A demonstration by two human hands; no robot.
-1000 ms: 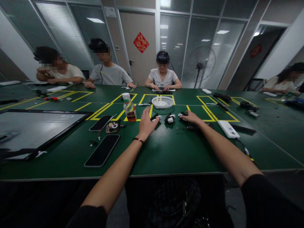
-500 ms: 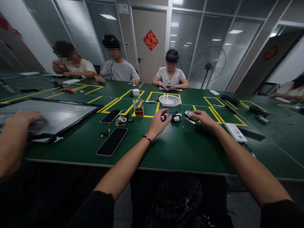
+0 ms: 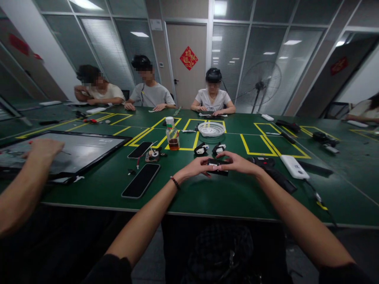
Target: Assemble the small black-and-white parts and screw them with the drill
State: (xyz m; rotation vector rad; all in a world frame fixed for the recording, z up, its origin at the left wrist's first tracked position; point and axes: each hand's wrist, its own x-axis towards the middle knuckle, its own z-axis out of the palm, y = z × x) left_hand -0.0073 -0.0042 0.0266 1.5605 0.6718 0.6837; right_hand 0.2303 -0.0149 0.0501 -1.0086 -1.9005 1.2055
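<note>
Between my two hands is a small black rectangular block point(image 3: 222, 167), held just above the green table. My left hand point(image 3: 194, 169) pinches its left end, thumb along the near side. My right hand point(image 3: 243, 164) grips it from the right, with its fingers over the top and its thumb meeting the left thumb. Part of the block is hidden by the fingers. Just beyond my hands, two small black-and-white parts point(image 3: 201, 149) lie side by side on the table. A black tool with red marks point(image 3: 263, 161) rests right of my right hand.
At left another person's hand point(image 3: 45, 152) works over a large flat panel point(image 3: 89, 148). Two phones point(image 3: 141, 180), a coil-like part with wires point(image 3: 153, 155) and a bottle point(image 3: 173, 138) stand left of centre. A white basket point(image 3: 211, 129) lies beyond. A white power bank point(image 3: 294, 166) is at right.
My left hand has left the black-and-white part and come nearer. My right hand has brought the block left and closer to me. Both hands now hold it. The other person's hand has shifted right.
</note>
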